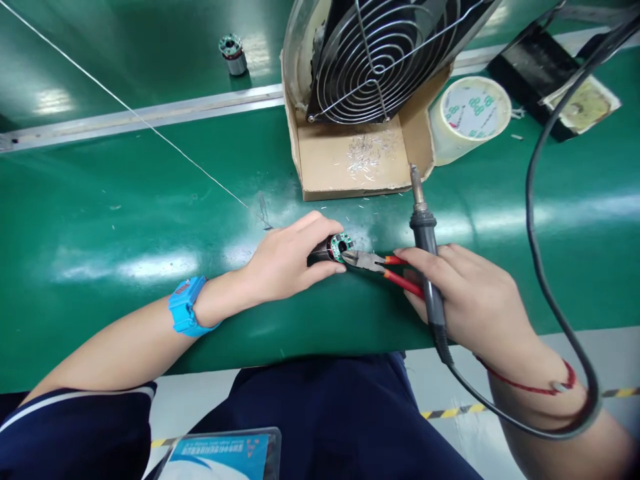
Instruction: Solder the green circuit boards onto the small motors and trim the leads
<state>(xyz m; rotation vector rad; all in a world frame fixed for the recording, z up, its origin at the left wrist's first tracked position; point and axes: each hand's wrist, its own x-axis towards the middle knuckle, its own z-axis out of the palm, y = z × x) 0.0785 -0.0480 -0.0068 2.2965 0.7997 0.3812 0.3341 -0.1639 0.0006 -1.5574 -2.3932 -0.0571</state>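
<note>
My left hand (293,257) is closed around a small motor (320,252), thumb and fingers on either side of its body. A round green circuit board (341,245) caps the motor's end, facing right. My right hand (467,293) grips red-handled cutting pliers (367,261), whose jaws touch the edge of that board. Whether the jaws are fully closed is too small to tell. The same hand also holds a soldering iron (425,233), its tip pointing up and away from the motor. A thin strand of solder wire (200,170) runs from the upper left to near my left hand.
A cardboard tray (320,183) holds wire clippings under a fan (375,67). A tape roll (473,117) stands beside it, near a black soldering stand with a sponge (583,107). Another motor (233,55) stands at the back. The iron's cable (533,220) loops over my right forearm.
</note>
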